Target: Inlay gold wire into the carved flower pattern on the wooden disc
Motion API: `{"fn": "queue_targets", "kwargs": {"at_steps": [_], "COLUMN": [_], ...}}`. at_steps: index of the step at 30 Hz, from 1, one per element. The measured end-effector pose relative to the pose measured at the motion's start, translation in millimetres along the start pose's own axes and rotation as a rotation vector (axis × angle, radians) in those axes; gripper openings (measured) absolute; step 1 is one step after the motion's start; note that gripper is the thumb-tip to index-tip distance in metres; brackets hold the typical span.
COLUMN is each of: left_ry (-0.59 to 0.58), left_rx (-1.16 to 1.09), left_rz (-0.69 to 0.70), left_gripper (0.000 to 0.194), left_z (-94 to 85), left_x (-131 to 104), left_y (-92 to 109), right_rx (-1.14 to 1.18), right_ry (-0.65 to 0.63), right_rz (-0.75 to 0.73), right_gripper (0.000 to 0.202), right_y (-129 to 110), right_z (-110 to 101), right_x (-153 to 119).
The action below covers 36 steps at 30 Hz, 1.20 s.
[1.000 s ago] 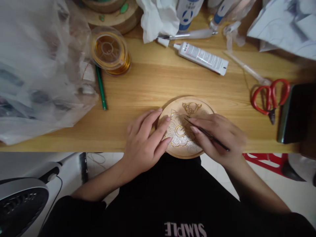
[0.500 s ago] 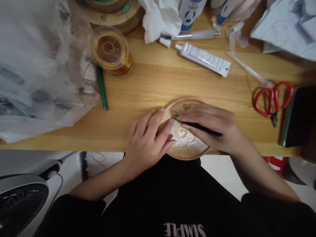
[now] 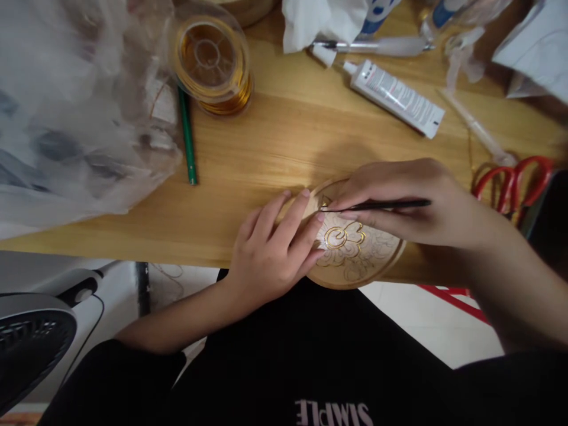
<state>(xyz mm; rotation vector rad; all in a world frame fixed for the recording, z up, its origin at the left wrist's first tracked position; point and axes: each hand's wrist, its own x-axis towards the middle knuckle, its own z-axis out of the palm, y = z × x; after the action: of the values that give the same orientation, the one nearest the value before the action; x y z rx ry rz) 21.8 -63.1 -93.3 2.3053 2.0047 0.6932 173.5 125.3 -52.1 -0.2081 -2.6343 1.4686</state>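
A round wooden plate (image 3: pixel 377 273) lies at the table's front edge, with a pencilled flower design partly outlined in gold wire (image 3: pixel 336 238). My left hand (image 3: pixel 277 251) rests on its left side, fingers spread, with the index fingertip beside the tool's tip. My right hand (image 3: pixel 412 201) is closed in a pinch around slim black tweezers (image 3: pixel 390 205), whose tip touches down near the plate's upper left part. My right fingers cover the upper part of the plate. Whether the tip grips a piece of wire cannot be made out.
Behind stand a spool of gold wire (image 3: pixel 213 62), a green pencil (image 3: pixel 188 139) and a white glue tube (image 3: pixel 397 97). A pen (image 3: pixel 386 46) lies near tissue (image 3: pixel 323 23). Red-handled pliers (image 3: pixel 510 183) are at right, a plastic bag (image 3: pixel 89 118) at left, a fan (image 3: pixel 35 343) below.
The plate has turned counterclockwise, bringing the gold petals to the right of the spiral. My right hand has shifted, and the tweezers lie more level. The camera view has moved slightly too.
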Motion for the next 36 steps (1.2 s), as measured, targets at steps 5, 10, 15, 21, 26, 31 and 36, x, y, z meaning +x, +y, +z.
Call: {"fn": "queue_targets", "kwargs": {"at_steps": [5, 10, 15, 21, 26, 31, 36], "left_ry": [-0.002, 0.007, 0.015, 0.013, 0.02, 0.021, 0.016], "left_rx": [0.013, 0.016, 0.031, 0.022, 0.021, 0.033, 0.052], "left_rz": [-0.002, -0.006, -0.008, -0.009, -0.007, 0.01, -0.003], "left_gripper": [0.036, 0.035, 0.033, 0.032, 0.032, 0.032, 0.032], "left_z": [-0.4, -0.3, -1.1, -0.5, -0.4, -0.5, -0.7], "left_x": [0, 0, 1, 1, 1, 1, 0], "left_y": [0, 1, 1, 1, 1, 1, 2], "right_rx": [0.016, -0.024, -0.027, -0.129, -0.142, -0.134, -0.073], "right_ry": [-0.021, -0.056, 0.047, 0.189, 0.276, 0.335, 0.17], "right_rz": [0.006, -0.047, -0.086, -0.099, -0.082, -0.053, -0.057], "right_gripper": [0.015, 0.013, 0.012, 0.013, 0.019, 0.022, 0.019], "right_y": [3, 4, 4, 3, 0, -2, 0], "right_z": [-4, -7, 5, 22, 34, 39, 19], "right_x": [-3, 0, -5, -18, -23, -25, -16]}}
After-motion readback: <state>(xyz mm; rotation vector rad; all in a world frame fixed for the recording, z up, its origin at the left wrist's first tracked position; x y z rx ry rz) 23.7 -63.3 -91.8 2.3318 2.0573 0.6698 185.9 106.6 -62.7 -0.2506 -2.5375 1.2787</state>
